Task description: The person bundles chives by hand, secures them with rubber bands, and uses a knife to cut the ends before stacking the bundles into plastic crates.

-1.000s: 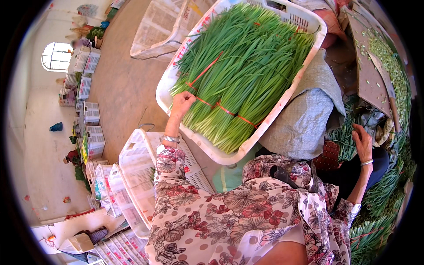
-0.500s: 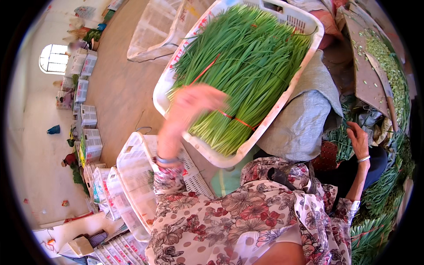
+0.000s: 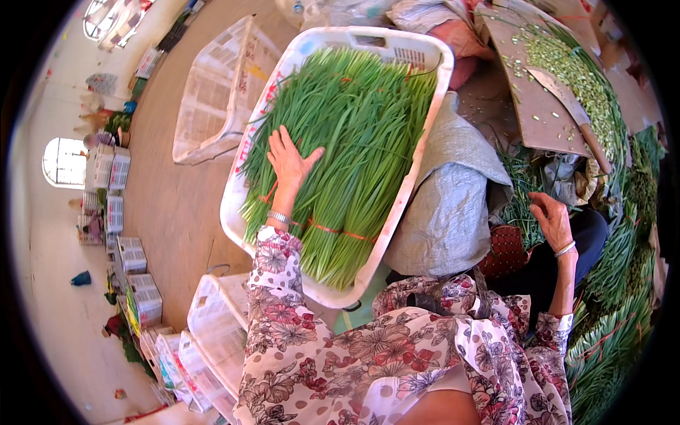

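Note:
A white plastic crate [image 3: 405, 202] in front of me holds green garlic chives [image 3: 354, 163] laid lengthwise in bundles, tied with red bands [image 3: 326, 227]. My left hand [image 3: 288, 161] lies on the leaves at the crate's left side, fingers and thumb spread, gripping nothing. To the right, my right hand [image 3: 552, 218] hangs over my dark-trousered leg, beside loose greens [image 3: 520, 212]. Its fingers are loosely bent, and nothing shows in them. A grey woven sheet [image 3: 446, 205] is draped between the crate and that hand.
A brown board [image 3: 520, 99] at the far right carries a large knife [image 3: 567, 99] and chopped green pieces [image 3: 567, 64]. More greens [image 3: 609, 361] are heaped along the right. Empty-looking crates [image 3: 219, 92] stand at the left, with stacked crates [image 3: 145, 294] along the wall.
My left hand has moved from a blurred sweep over the crate's near-left part to rest farther up on the leaves. My view has shifted. My right hand stays beside the loose greens.

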`<act>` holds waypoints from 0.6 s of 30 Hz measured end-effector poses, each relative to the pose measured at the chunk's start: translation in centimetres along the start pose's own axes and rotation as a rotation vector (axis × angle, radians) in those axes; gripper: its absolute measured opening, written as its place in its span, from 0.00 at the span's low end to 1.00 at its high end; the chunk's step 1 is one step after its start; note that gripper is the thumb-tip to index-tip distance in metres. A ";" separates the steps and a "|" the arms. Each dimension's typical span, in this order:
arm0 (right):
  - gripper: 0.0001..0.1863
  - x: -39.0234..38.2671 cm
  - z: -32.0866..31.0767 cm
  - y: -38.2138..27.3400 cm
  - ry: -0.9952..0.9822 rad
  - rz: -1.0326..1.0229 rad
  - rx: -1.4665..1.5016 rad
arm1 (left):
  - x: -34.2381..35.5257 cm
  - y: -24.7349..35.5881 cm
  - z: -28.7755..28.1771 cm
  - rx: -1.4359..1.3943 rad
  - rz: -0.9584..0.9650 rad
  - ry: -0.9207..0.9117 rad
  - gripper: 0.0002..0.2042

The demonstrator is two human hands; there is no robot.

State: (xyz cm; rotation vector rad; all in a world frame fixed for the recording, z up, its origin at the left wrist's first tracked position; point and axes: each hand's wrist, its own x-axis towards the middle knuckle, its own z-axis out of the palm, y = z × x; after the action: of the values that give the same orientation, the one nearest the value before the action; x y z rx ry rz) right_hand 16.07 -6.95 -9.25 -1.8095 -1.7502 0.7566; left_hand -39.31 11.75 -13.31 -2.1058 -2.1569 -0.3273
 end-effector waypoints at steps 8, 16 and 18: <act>0.13 -1.5 -0.6 0.5 0.025 0.091 -0.037 | 8.6 4.1 3.7 0.005 -0.127 -0.109 0.54; 0.12 0.2 -0.2 -0.5 0.059 0.014 -0.035 | 16.7 6.9 3.1 -0.851 -0.024 -0.155 0.35; 0.12 0.2 -0.9 -1.1 0.088 0.035 -0.024 | 16.7 8.7 -0.5 -1.127 -0.075 -0.086 0.25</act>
State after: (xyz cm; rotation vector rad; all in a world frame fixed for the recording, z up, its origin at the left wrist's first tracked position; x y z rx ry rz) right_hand 15.92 -6.71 -7.83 -1.8642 -1.6820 0.6619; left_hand -31.23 27.99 -8.39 -2.4605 -2.3560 -1.8396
